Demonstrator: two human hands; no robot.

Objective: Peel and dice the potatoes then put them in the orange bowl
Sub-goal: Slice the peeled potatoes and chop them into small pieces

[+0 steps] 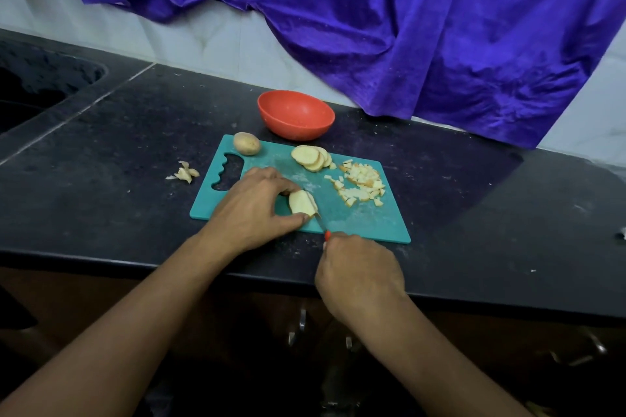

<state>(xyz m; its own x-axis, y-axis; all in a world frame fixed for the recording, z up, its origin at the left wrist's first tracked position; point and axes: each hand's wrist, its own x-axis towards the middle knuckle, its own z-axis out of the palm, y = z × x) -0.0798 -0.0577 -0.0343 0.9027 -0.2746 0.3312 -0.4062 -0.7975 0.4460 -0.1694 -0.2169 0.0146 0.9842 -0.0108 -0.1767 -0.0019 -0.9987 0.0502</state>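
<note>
My left hand (257, 203) pinches a peeled potato piece (301, 202) on the teal cutting board (359, 220). My right hand (359, 272) grips a knife (321, 223) with an orange handle, its blade against the right side of that piece. A fan of potato slices (311, 157) and a pile of diced potato (360, 184) lie on the board's far right part. An unpeeled potato (246, 143) sits at the board's far left corner. The orange bowl (295, 114) stands just behind the board, and nothing shows inside it.
Potato peels (184, 173) lie on the black counter (111, 145) left of the board. A sink (37, 85) is at the far left. A purple cloth (389, 27) hangs over the wall behind the bowl. The counter's front edge runs under my wrists.
</note>
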